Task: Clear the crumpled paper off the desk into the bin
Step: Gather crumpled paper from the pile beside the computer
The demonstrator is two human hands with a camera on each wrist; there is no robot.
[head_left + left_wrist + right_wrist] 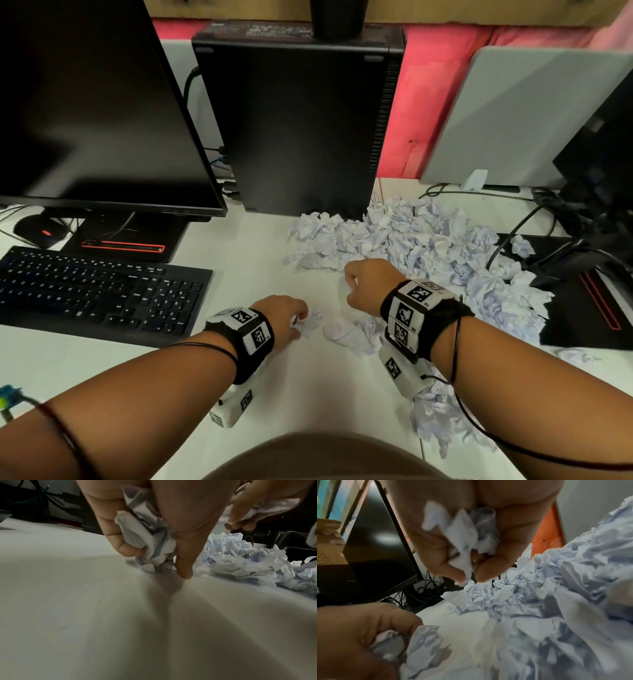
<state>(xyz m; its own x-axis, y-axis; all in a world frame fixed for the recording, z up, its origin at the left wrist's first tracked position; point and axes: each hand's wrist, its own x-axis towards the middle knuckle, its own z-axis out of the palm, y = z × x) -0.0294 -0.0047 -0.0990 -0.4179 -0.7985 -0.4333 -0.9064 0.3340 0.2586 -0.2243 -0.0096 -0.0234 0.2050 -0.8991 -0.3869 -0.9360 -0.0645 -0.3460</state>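
Note:
A wide heap of crumpled white paper [421, 243] covers the right half of the white desk [308, 394], spreading from the computer tower to the front edge. My left hand [291, 318] grips a crumpled paper ball [150, 543] low on the desk, thumb tip touching the surface. My right hand [363, 284] is lifted a little beside the heap and clutches another wad of crumpled paper [471, 538] in its curled fingers. One loose paper ball [352, 334] lies between my wrists. No bin shows in any view.
A black monitor [92, 109] and keyboard [99, 291] fill the left of the desk, with a mouse [41, 231] behind. A black computer tower [301, 130] stands at the back centre. Cables [548, 219] and a black stand [589, 291] sit at the right.

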